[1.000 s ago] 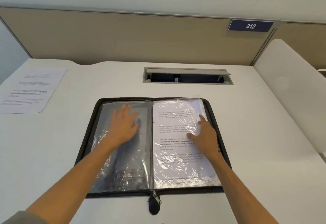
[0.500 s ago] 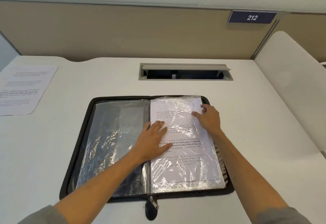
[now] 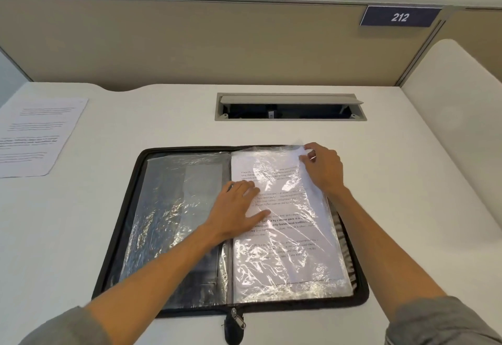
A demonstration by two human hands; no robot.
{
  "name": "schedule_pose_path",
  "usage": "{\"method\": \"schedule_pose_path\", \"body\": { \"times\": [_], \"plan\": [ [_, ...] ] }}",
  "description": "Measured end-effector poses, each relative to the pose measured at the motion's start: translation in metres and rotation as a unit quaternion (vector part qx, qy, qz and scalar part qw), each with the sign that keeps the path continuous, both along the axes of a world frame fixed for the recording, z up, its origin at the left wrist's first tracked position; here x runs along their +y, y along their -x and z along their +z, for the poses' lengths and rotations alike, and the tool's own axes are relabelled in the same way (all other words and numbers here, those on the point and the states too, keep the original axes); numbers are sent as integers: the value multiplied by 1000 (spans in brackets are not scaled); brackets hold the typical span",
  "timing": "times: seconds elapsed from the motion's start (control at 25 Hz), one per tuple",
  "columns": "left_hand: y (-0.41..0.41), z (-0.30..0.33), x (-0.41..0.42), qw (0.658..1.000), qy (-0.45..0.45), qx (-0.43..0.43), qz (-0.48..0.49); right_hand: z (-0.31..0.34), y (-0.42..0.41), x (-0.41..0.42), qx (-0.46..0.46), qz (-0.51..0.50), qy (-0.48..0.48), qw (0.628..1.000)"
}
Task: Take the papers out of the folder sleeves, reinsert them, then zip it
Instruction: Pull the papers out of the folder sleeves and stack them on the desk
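Folder open flat on worktop (image 3: 353,181), me working the rt-side sleeve.

Folder (image 3: 119,236) lies unzipped w/ its zip pull (image 3: 235,323) nearest me; one loose sheet (image 3: 35,138) sits well apart at far left. Paper (image 3: 285,225) is in the rt sleeve. Left hand (image 3: 236,211) lies flat, fingers straight, prob. pinning the sleeve; right hand (image 3: 323,168) pinches the sleeve's top corner, likely to open it.

sign (image 3: 399,16): "212" (white on navy) | sleeved paper (image 3: 285,225): print mostly illegible
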State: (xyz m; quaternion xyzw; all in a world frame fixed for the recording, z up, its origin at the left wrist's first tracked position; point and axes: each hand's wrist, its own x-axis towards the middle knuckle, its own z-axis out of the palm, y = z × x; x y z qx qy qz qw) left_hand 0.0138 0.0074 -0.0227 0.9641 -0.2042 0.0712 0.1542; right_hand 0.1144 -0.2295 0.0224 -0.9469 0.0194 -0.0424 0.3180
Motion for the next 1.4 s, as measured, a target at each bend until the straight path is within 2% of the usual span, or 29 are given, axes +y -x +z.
{"method": "schedule_pose_path", "body": {
  "times": [0.16,0.28,0.4,0.56,0.84,0.96,1.16,1.4],
  "plan": [
    [-40,18,-8,998,24,14,48,-2,0,-7,-103,28,97,990],
    [-78,32,-15,994,53,41,87,-4,-1,-7,-196,46,92,975],
    [-108,46,-24,988,108,67,89,5,2,-3,-121,38,-64,990],
    [-125,54,-31,975,156,138,81,18,2,1,-37,24,-207,977],
    [-122,49,-34,952,267,113,101,17,0,-6,10,31,-259,965],
    [-125,49,-32,945,287,95,122,19,-1,-9,36,38,-282,958],
    [-132,44,-29,944,262,170,104,25,0,-11,61,45,-323,943],
    [-136,50,-25,925,277,251,74,23,0,-11,78,55,-330,939]
  ]
}}
